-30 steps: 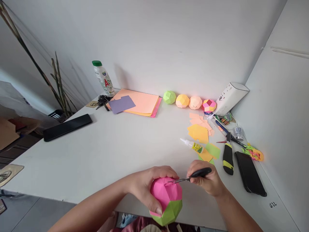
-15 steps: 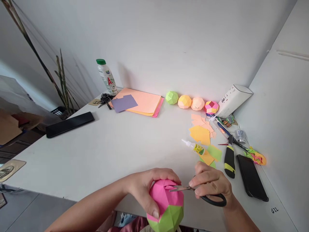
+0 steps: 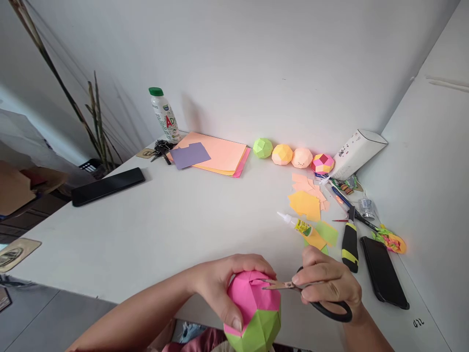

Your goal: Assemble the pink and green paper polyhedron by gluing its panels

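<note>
A faceted paper ball (image 3: 252, 308), pink above and green below, is at the table's near edge. My left hand (image 3: 229, 281) is wrapped over its top and left side, thumb pressed on the pink part. In my right hand (image 3: 328, 278) is a pair of scissors (image 3: 280, 285) with black handles. Their blades are slightly apart and point left, at a slit between the pink facets on top. Whether the tips touch the paper, I cannot tell.
Right of centre lie a glue bottle (image 3: 295, 223), paper scraps (image 3: 306, 203), a utility knife (image 3: 350, 244) and a phone (image 3: 384, 272). Several small paper balls (image 3: 282, 154) line the wall. Coloured sheets (image 3: 220, 149), a white bottle (image 3: 164, 117) and a black case (image 3: 108, 187) are further left.
My right hand has drawn the scissors slightly to the right, and the blades have parted a little more. My left hand keeps its hold on the ball. The view has shifted slightly.
</note>
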A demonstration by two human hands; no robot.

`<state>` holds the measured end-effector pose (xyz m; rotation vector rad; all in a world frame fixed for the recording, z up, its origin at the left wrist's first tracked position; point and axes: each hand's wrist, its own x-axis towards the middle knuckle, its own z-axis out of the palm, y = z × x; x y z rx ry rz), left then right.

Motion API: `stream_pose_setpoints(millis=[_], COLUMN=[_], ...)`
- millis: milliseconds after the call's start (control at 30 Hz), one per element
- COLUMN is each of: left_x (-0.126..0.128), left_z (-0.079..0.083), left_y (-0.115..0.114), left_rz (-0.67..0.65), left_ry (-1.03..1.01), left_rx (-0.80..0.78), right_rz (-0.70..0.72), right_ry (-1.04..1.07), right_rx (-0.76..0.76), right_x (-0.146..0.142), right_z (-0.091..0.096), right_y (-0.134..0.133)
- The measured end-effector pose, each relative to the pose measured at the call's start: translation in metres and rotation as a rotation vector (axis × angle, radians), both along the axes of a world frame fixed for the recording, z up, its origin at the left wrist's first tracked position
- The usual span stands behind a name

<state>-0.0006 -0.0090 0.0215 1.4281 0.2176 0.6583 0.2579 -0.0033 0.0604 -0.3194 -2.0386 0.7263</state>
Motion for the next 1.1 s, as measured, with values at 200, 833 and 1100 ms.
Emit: stream_pose_setpoints(millis=[200, 833, 1100], left_x=[0.000, -0.001, -0.001], left_z=[-0.002, -0.002, -0.001], left_y=[0.001, -0.003, -0.003], left_rz=[0.016, -0.109, -0.137], left_ry=[-0.006, 0.020, 0.033], left_rx=[0.020, -0.272, -0.324], right_rz=[-0.025, 0.016, 0.003], right_ry=[-0.003, -0.055, -0.045], right_rx=[0.040, 0.050, 0.049], right_x=[-0.003, 0.001, -0.002], right_z=[0.000, -0.006, -0.008], right_y=[-0.002, -0.006, -0.009])
